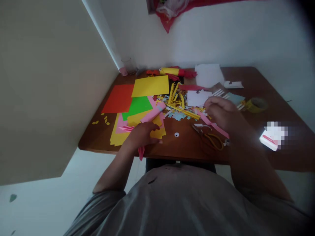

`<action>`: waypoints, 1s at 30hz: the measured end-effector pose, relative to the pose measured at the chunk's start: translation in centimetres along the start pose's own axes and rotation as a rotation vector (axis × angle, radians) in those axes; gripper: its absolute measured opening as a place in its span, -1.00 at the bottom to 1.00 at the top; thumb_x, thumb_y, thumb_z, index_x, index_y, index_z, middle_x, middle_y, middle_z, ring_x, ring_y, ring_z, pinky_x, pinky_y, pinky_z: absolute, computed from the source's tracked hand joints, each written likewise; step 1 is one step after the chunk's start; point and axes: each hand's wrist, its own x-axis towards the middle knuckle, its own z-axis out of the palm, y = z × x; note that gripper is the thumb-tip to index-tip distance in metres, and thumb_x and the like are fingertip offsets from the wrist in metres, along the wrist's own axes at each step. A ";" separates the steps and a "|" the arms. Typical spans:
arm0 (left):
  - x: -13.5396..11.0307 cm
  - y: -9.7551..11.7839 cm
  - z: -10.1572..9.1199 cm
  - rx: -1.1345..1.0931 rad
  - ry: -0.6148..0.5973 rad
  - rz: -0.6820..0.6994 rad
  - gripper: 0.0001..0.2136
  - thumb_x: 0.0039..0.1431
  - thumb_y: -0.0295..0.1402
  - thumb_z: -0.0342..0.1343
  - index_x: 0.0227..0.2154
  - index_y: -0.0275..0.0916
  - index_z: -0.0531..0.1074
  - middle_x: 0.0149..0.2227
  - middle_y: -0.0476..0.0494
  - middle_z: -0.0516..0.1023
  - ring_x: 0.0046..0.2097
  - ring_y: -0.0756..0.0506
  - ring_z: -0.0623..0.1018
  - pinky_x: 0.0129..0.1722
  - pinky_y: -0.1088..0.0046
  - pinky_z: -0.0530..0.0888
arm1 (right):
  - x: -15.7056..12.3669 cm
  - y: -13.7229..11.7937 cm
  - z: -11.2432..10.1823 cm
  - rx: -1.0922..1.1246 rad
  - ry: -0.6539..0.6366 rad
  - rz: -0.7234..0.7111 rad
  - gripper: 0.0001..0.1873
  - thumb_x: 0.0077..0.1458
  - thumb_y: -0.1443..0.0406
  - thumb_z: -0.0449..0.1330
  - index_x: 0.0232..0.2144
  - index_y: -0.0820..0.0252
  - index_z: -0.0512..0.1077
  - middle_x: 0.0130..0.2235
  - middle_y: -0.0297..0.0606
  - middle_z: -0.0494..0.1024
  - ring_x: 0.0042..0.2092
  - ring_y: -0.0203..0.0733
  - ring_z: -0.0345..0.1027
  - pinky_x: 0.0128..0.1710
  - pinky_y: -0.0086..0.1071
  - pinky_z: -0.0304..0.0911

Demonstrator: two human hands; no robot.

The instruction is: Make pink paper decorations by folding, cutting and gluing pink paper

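Note:
My left hand rests at the table's front edge over the stacked sheets, thumb and fingers apart. Beside its fingertips lies a pink paper roll; pink pleated paper sticks out from behind the hand, and a darker pink tip pokes out below. My right hand is raised over the right side, its fingers pinched together; whatever they may hold is too small to tell. A googly eye lies between the hands. Yellow-handled scissors lie below my right hand.
Yellow, red-orange and green paper sheets lie left. Paper scraps cover the middle. Behind are a yellow-and-red paper roll and white sheets. A tape roll and a bright white object lie right.

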 end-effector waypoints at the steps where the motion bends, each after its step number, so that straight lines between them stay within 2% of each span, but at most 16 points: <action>1: 0.8 0.8 0.2 -0.020 0.024 0.038 -0.39 0.14 0.17 0.45 0.12 -0.11 0.65 0.09 -0.24 0.73 0.07 -0.33 0.68 0.06 0.23 0.50 | 0.3 0.8 0.3 -0.197 -0.015 -0.012 -0.85 0.32 0.26 0.21 -0.35 0.09 0.47 -0.42 -0.30 0.44 -0.36 -0.16 0.23 -0.34 -0.27 0.04; 2: 1.7 1.7 0.3 -0.033 0.038 0.066 -0.40 0.21 0.21 0.39 0.12 -0.11 0.65 0.11 -0.25 0.72 0.09 -0.34 0.68 0.07 0.21 0.50 | 0.7 1.5 0.6 -0.385 -0.053 -0.010 -0.85 0.30 0.27 0.20 -0.36 0.09 0.47 -0.39 -0.27 0.49 -0.33 -0.13 0.27 -0.32 -0.26 0.05; 4: 4.1 3.4 0.9 -0.012 0.036 0.040 -0.48 0.49 0.18 0.07 0.12 -0.10 0.65 0.04 -0.25 0.74 0.05 -0.33 0.70 0.03 0.20 0.52 | 1.4 3.0 1.5 -0.665 -0.179 0.043 -0.82 0.28 0.26 0.21 -0.41 0.11 0.48 -0.35 -0.20 0.57 -0.32 -0.10 0.29 -0.32 -0.25 0.03; 6: 6.6 4.6 1.6 0.100 0.020 -0.038 -0.50 0.61 0.02 -0.08 0.34 -0.08 0.52 0.11 -0.31 0.72 0.12 -0.36 0.69 0.06 0.17 0.54 | 2.0 4.2 2.9 -0.813 -0.290 0.071 -0.78 0.29 0.27 0.20 -0.44 0.12 0.50 -0.29 -0.10 0.63 -0.32 -0.07 0.32 -0.31 -0.23 0.05; 7: 7.7 5.1 1.9 0.162 0.002 -0.099 -0.50 0.63 -0.09 -0.10 0.47 -0.10 0.39 0.15 -0.36 0.71 0.12 -0.36 0.70 0.06 0.15 0.55 | 2.2 4.8 3.8 -0.836 -0.319 0.043 -0.78 0.30 0.28 0.19 -0.42 0.13 0.52 -0.25 -0.06 0.66 -0.30 -0.05 0.35 -0.28 -0.22 0.09; 9: 9.2 5.5 2.5 0.211 -0.024 -0.140 -0.47 0.62 -0.24 -0.11 0.56 -0.12 0.26 0.15 -0.42 0.71 0.10 -0.37 0.72 0.06 0.13 0.56 | 2.5 5.9 5.7 -0.818 -0.364 -0.117 -0.80 0.33 0.31 0.18 -0.34 0.16 0.56 -0.20 -0.02 0.68 -0.20 0.00 0.43 -0.15 -0.20 0.20; 12: 10.1 5.4 3.1 0.224 -0.047 -0.119 -0.51 0.60 -0.30 -0.09 0.47 -0.12 0.39 0.14 -0.41 0.72 0.10 -0.36 0.73 0.06 0.15 0.58 | 2.8 7.7 8.4 -0.748 -0.479 -0.367 -0.77 0.37 0.38 0.12 -0.25 0.18 0.59 -0.11 -0.02 0.71 -0.05 0.04 0.45 0.14 -0.14 0.22; 15: 9.9 4.9 3.3 0.226 -0.044 -0.103 -0.55 0.59 -0.29 -0.07 0.40 -0.14 0.48 0.17 -0.40 0.71 0.13 -0.36 0.72 0.07 0.15 0.59 | 2.8 9.1 9.9 -0.763 -0.502 -0.408 -0.72 0.43 0.37 0.08 -0.18 0.20 0.62 0.01 -0.01 0.72 0.06 0.10 0.40 0.21 -0.09 0.18; 20: 9.8 4.1 3.4 0.213 -0.024 -0.101 -0.53 0.57 -0.30 -0.03 0.44 -0.09 0.45 0.18 -0.35 0.71 0.11 -0.31 0.72 0.09 0.18 0.59 | 2.7 9.7 10.1 -0.783 -0.486 -0.349 -0.73 0.45 0.36 0.09 -0.15 0.20 0.62 0.00 -0.01 0.72 0.14 0.16 0.35 0.15 -0.08 0.16; 30: 10.1 4.0 3.5 0.205 -0.025 -0.079 -0.51 0.56 -0.24 0.00 0.45 -0.03 0.46 0.12 -0.32 0.74 0.07 -0.32 0.72 0.04 0.19 0.57 | 2.5 9.6 8.2 -0.746 -0.428 -0.325 -0.75 0.42 0.31 0.14 -0.27 0.15 0.59 -0.17 -0.05 0.70 0.02 0.13 0.41 0.13 -0.12 0.20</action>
